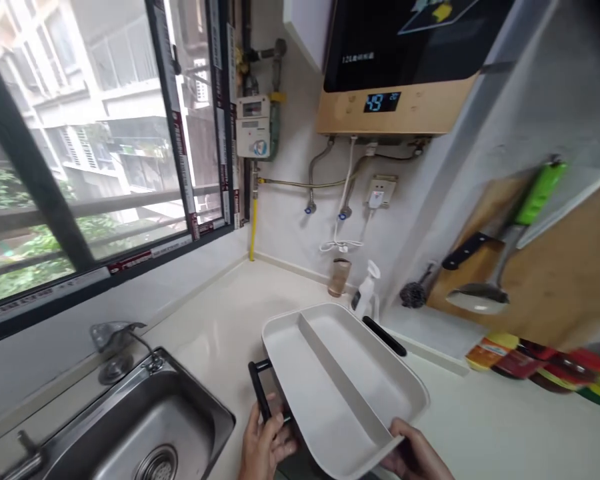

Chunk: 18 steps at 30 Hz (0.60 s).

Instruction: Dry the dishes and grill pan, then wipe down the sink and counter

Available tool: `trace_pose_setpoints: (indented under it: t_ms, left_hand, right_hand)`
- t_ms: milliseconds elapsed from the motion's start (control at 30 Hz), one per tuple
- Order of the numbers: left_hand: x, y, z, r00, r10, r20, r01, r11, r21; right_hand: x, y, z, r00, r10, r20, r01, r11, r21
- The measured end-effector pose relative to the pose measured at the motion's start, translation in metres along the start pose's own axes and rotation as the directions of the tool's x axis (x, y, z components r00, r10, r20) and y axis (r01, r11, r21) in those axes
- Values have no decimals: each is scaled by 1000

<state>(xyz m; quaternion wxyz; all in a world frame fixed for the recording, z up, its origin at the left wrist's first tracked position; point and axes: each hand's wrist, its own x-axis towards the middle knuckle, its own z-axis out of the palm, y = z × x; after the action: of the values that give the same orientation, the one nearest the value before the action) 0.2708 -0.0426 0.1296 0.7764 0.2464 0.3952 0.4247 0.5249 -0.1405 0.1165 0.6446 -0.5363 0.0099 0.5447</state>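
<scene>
A pale grey divided pan (325, 373), rectangular with rounded corners, is tilted above the counter at the centre. One lengthwise wall splits it into two bare compartments, and a black handle sticks out on each long side. My left hand (267, 437) is at the near end of the left handle (260, 390), its thumb and fingers curled about the bar. At the near right corner, my right hand (415, 450) grips the rim, thumb over the edge and the other fingers hidden underneath.
A steel sink (175, 420) with a tap lies at left below the window. Behind the pan stand a brownish cup (339, 277) and a white spray bottle (365, 290). At right are a hanging ladle (480, 297), a cutting board (550, 280) and several sauce packages (555, 367).
</scene>
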Motion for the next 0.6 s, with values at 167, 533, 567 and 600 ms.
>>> trace_pose_setpoints:
  t_ms: [167,533,567,600]
  left_hand:
    - [40,33,-27,989,147,-30,-149,987,-60]
    - [137,69,-51,955,217,-204,-234,970,-66]
    - [147,72,-50,951,213,-225,-231,971,-57]
    - [158,75,-49,948,208,-243,-226,973,-49]
  right_hand:
    - [55,-8,84,987,98,131,-89,993,-74]
    - [198,-1,177,958,222,180,-181,959,-219]
    - [210,0,183,959,220,180,-178,959,-222]
    - [222,-1,189,959,218,181,-175,958,-226]
